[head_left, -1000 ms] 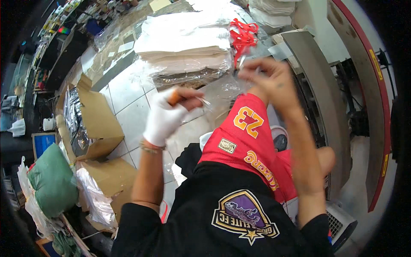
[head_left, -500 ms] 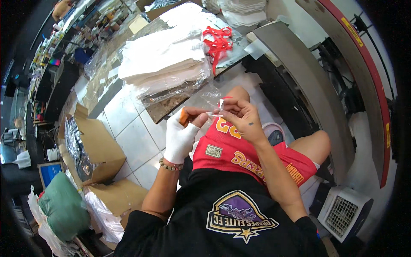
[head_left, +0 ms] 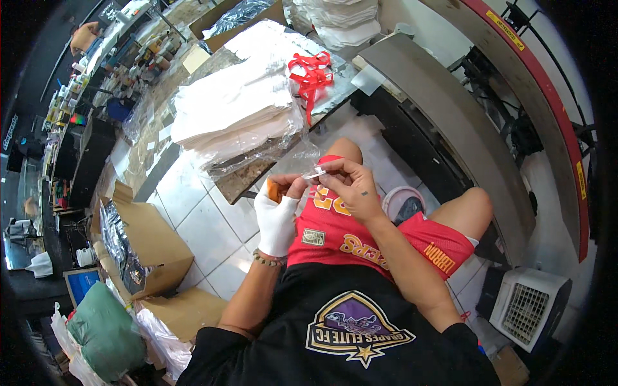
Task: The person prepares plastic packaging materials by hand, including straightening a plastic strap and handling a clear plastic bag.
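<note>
Above my lap, my two hands meet at a small white strip (head_left: 313,174), pinched between their fingertips. My left hand (head_left: 278,219) has a white wrap around palm and wrist and orange material on a finger; its thumb and fingers close on the strip's left end. The bare right hand (head_left: 353,191) grips the other end with thumb and forefinger. Just beyond them, a stack of white folded cloth or sheets (head_left: 235,103) lies on clear plastic on a worn table (head_left: 235,185). Loose red ribbon (head_left: 311,78) is heaped beside the stack.
Open cardboard boxes (head_left: 161,241) and a green bag (head_left: 106,325) stand on the left. A pink-rimmed bin (head_left: 391,199) is by my right knee. A long grey bench (head_left: 450,122) and a white-grilled heater or fan unit (head_left: 524,309) stand at the right.
The strip has turned in my fingertips, and the red bit seen at my right fingers no longer shows there. My hands stay close together; the whole view has shifted slightly.
</note>
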The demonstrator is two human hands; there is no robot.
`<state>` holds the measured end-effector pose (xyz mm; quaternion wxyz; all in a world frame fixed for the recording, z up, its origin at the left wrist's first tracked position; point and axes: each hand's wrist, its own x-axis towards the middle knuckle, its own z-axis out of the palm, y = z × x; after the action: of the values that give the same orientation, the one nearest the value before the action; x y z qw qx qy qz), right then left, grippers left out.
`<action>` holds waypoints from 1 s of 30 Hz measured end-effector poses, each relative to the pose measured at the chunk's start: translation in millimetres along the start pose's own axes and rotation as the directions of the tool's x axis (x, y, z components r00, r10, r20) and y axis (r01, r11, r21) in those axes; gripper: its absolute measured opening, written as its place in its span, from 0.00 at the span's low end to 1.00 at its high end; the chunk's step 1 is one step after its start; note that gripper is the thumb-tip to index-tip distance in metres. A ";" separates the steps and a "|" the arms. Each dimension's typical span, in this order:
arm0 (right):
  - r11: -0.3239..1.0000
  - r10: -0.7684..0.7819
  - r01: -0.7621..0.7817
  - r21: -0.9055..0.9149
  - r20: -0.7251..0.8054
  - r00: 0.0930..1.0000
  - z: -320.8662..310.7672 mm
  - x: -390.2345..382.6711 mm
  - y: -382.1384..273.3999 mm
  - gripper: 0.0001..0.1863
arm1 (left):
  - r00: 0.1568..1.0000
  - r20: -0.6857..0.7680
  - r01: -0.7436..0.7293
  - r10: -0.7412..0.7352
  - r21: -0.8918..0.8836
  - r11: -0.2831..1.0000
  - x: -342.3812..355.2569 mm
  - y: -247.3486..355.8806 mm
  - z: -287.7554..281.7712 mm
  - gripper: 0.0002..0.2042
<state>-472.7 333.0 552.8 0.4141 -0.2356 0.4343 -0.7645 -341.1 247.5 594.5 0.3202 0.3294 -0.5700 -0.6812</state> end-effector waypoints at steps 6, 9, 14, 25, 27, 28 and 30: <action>0.991 -0.036 0.022 -0.130 -0.103 0.994 9.4 -6.3 7.2 0.06 | 1.000 -0.004 0.001 -0.001 -0.079 0.997 0.0 -14.3 15.0 0.07; 0.993 -0.058 0.049 -0.107 -0.084 0.995 10.2 -9.4 8.2 0.05 | 0.997 -0.071 -0.008 0.000 -0.107 0.994 -0.3 -19.1 16.7 0.07; 0.997 -0.061 0.057 -0.054 -0.083 0.995 6.3 -11.7 14.5 0.05 | 0.999 -0.045 0.021 -0.024 -0.069 0.997 2.1 -21.2 12.7 0.09; 1.000 -0.016 0.017 0.010 -0.076 0.997 1.9 -15.1 14.5 0.08 | 0.997 0.030 0.074 -0.071 -0.096 0.993 -1.1 -17.9 7.4 0.07; 0.998 -0.054 0.053 -0.031 -0.047 0.997 2.6 -16.5 12.9 0.08 | 0.996 0.048 0.084 -0.079 -0.097 0.992 -0.9 -17.1 7.1 0.08; 0.998 -0.053 0.052 -0.032 -0.048 0.997 0.4 -16.4 12.9 0.08 | 0.992 0.073 0.108 -0.100 -0.116 0.987 -0.3 -11.7 8.1 0.09; 0.999 -0.042 0.043 -0.013 0.085 0.995 -6.3 -15.2 12.7 0.06 | 0.988 0.098 0.134 -0.122 -0.134 0.982 1.7 -5.4 5.9 0.10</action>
<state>-463.6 345.1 538.7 0.4142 -0.2801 0.4166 -0.7592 -347.2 250.2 589.8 0.2722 0.3111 -0.5121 -0.7529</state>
